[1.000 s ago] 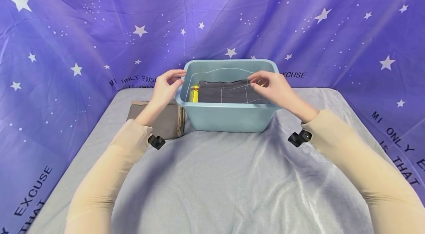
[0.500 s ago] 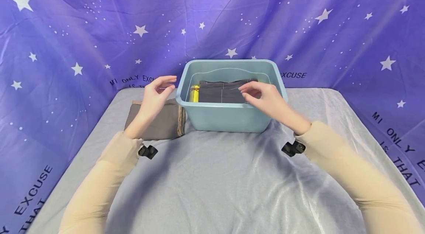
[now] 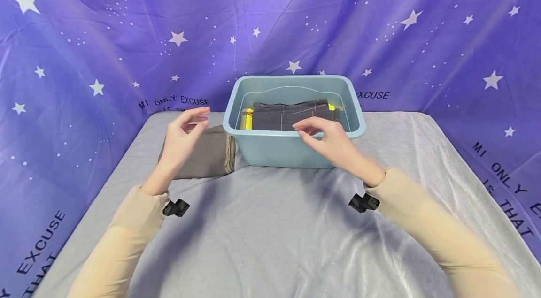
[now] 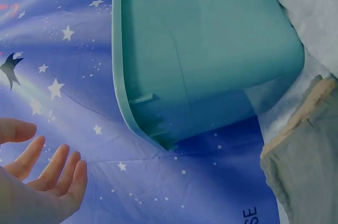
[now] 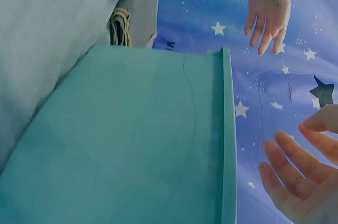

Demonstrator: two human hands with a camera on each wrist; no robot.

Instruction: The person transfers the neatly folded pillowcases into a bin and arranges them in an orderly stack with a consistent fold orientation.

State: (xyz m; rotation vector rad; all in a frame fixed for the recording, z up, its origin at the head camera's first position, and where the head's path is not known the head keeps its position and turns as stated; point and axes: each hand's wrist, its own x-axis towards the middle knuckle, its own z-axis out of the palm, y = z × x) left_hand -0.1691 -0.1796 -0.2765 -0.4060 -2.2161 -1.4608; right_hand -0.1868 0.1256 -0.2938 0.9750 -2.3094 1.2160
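Observation:
A blue plastic bin (image 3: pixel 291 150) stands at the back of the table. Inside it lies a folded dark grey cloth (image 3: pixel 270 117) with thin white lines, and yellow pieces show at both its ends. My left hand (image 3: pixel 179 141) is raised over a folded grey-brown cloth (image 3: pixel 209 155) left of the bin, its fingers relaxed and holding nothing. In front of the bin's right half, my right hand (image 3: pixel 329 138) hovers with loosely bent fingers and nothing between them. Both wrist views show the hands apart from the bin's wall.
A pale grey velvety cover (image 3: pixel 270 232) spreads over the table. Right behind the bin hangs a purple curtain (image 3: pixel 253 21) with white stars and lettering, which also runs along both sides.
Both hands have drawn back toward the body, the left from the bin's left rim and the right from over the dark cloth. The bin and cloths stay where they were.

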